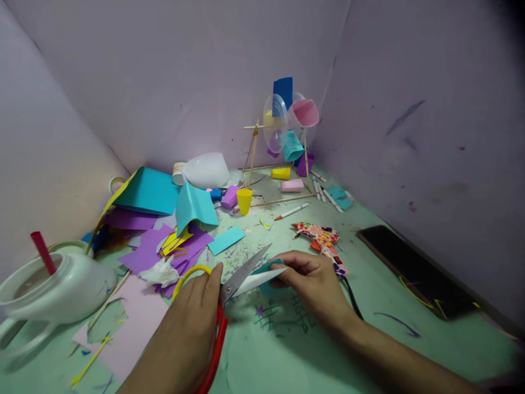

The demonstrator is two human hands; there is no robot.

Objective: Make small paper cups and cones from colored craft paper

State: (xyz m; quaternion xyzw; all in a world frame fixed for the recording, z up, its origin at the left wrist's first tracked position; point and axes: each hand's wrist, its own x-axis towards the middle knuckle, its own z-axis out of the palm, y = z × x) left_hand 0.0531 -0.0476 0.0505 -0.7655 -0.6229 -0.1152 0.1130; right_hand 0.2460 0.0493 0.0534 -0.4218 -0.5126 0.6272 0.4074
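My left hand [192, 317] grips a pair of scissors [229, 290] with yellow and red handles; the metal blades are spread apart and point up to the right. Between the blades sits a small teal piece of paper [268, 268], pinched by the fingers of my right hand [314, 282]. Both hands hover low over the green tabletop [410, 345] near its front.
A heap of teal, purple and yellow paper [172, 230] lies at the left. A white jug with a red stick [49, 290] stands far left. A stick-and-cup model [287, 131] rises at the back. A patterned paper cutout [322, 241], markers [293, 210] and a dark phone [414, 268] lie right.
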